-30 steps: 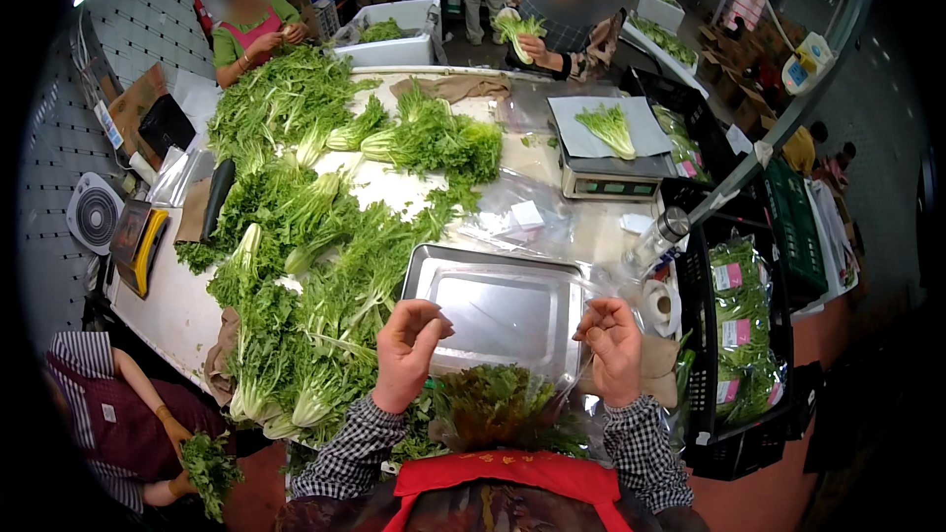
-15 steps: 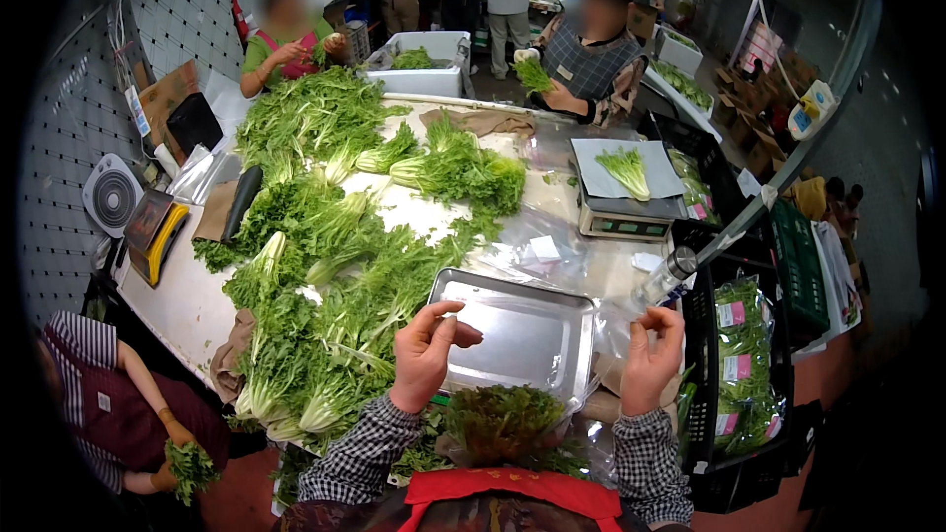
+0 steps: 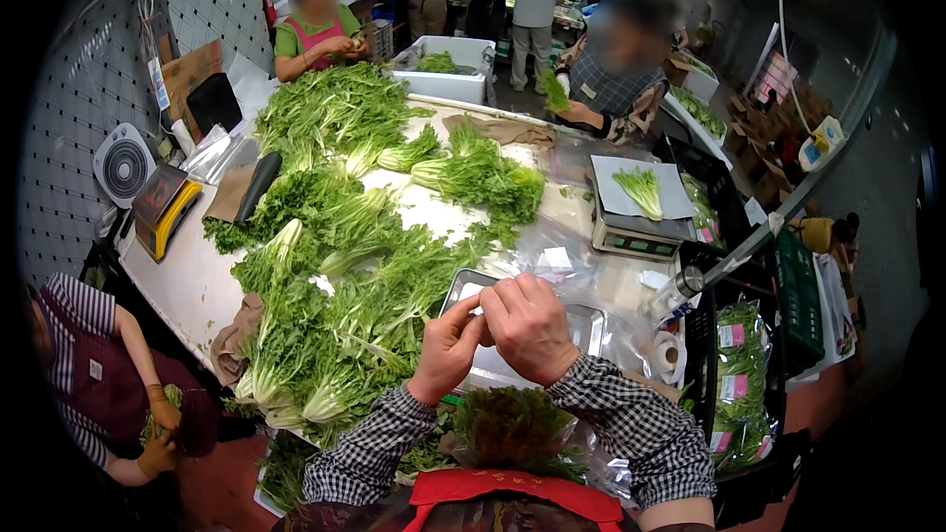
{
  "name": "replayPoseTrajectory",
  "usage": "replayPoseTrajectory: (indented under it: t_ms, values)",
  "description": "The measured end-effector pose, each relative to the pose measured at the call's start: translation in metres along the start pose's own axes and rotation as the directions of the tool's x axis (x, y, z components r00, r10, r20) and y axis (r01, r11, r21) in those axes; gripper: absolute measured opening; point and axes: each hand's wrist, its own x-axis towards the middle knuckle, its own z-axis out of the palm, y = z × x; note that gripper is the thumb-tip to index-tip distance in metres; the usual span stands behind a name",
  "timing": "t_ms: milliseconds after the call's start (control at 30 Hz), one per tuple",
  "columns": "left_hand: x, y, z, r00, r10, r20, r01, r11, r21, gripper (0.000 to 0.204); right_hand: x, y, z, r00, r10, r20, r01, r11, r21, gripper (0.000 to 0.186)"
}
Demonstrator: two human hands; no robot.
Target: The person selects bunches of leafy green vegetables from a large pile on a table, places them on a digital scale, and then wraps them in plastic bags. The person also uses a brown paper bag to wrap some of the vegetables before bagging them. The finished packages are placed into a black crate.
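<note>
Silver rectangular tray (image 3: 588, 323) lying flat; reddish-green leafy bunch (image 3: 512, 426) just nearside.

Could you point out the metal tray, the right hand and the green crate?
Metal tray (image 3: 493, 366), head view: bare floor.
Right hand (image 3: 532, 328), head view: its back.
Green crate (image 3: 799, 307), head view: side wall.
</note>
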Motion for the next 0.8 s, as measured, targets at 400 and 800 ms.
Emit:
replayPoseTrajectory:
  t_ms: [400,800]
  values:
    - [-0.006,0.000,-0.007,0.998,-0.061,-0.007,0.061,0.996,-0.066,0.030,0.005,0.061,-0.058,0.696,0.715,0.066,-0.502,0.419,0.756,0.004]
    - [-0.010,0.003,-0.016,0.993,-0.118,-0.025,0.116,0.991,-0.059,0.032,-0.293,0.066,-0.199,0.208,0.978,-0.030,-0.425,0.118,0.898,0.016]
